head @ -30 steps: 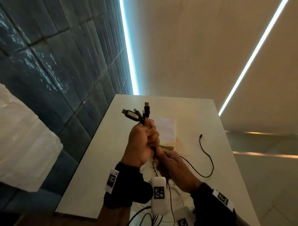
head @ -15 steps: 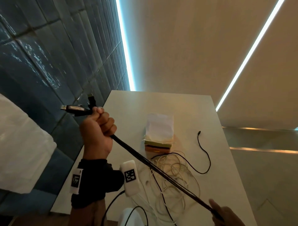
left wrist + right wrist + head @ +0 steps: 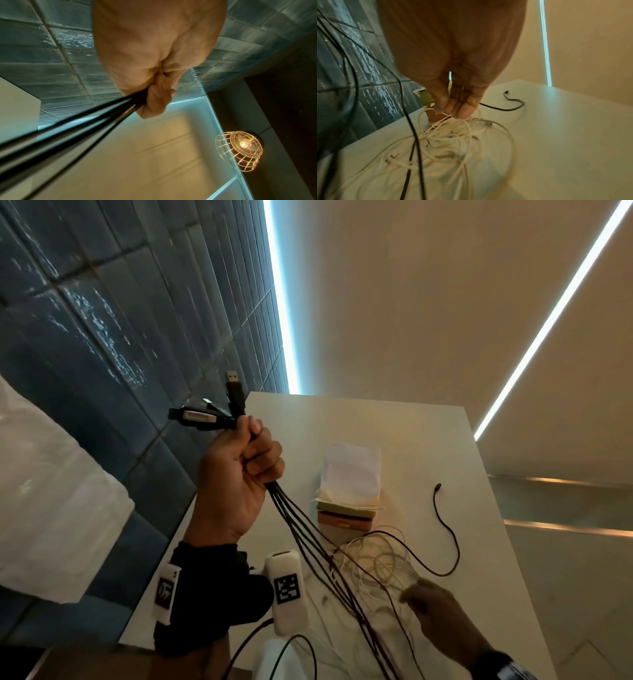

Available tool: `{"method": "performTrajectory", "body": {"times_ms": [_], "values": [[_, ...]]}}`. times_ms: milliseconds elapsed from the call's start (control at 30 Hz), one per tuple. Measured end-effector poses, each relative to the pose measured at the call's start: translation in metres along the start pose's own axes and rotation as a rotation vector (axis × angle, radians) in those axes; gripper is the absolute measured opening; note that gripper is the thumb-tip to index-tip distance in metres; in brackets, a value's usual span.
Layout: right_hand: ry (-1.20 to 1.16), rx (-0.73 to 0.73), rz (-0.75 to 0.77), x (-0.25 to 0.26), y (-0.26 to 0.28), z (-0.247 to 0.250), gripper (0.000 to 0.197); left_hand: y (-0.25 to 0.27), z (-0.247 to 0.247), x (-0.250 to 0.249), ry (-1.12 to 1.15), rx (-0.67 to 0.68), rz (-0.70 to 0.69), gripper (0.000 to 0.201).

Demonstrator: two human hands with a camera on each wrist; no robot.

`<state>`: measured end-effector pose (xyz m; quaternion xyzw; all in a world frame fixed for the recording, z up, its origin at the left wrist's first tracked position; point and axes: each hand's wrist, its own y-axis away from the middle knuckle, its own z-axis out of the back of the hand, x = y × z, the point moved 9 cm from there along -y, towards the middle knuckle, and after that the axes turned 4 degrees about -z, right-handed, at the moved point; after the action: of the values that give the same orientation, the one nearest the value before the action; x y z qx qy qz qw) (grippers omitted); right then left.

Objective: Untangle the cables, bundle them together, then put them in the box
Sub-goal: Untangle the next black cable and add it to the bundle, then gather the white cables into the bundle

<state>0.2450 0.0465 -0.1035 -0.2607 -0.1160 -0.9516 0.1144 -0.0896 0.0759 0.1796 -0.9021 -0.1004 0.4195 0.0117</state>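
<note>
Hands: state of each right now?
Left hand: fist closed around the black cables, plugs up.
Right hand: fingers down at the white cables; grip cannot be told.

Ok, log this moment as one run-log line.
left hand: grips black cables, plugs up | right hand: fingertips at white cables, grip unclear | box: no cables visible inside

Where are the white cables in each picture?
Head: white cables tangled on the table, lower centre, by the right hand.
Left wrist: not in it.
Right wrist: lower centre, under the fingertips.
Shared landmark: lone black cable.
</note>
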Motion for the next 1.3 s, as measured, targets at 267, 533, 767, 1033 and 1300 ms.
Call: {"method": "performTrajectory", "body": {"times_ms": [267, 533, 767, 1033, 1300], "values": [[0.203, 0.286, 0.105, 0.064, -0.06, -0.059, 0.019, -0.003, -0.006, 0.012, -0.038, 0.017, 0.048, 0.032], [0.304, 0.29, 0.179, 0.067, -0.052, -0.071, 0.025, -0.007, 0.003, 0.024, -0.041, -0.015, 0.08, 0.031], [0.242, 0.307, 0.164, 0.071, -0.055, -0.085, 0.021, -0.01, 0.004, 0.029, -0.038, -0.013, 0.093, 0.029], [0.34, 0.345, 0.15, 0.086, -0.048, -0.089, 0.019, -0.008, 0.008, 0.029, -0.059, -0.01, 0.093, 0.031], [0.098, 0.141, 0.231, 0.134, -0.077, 0.017, 0.015, -0.006, 0.016, 0.046, -0.168, -0.062, 0.131, 0.03]]}}
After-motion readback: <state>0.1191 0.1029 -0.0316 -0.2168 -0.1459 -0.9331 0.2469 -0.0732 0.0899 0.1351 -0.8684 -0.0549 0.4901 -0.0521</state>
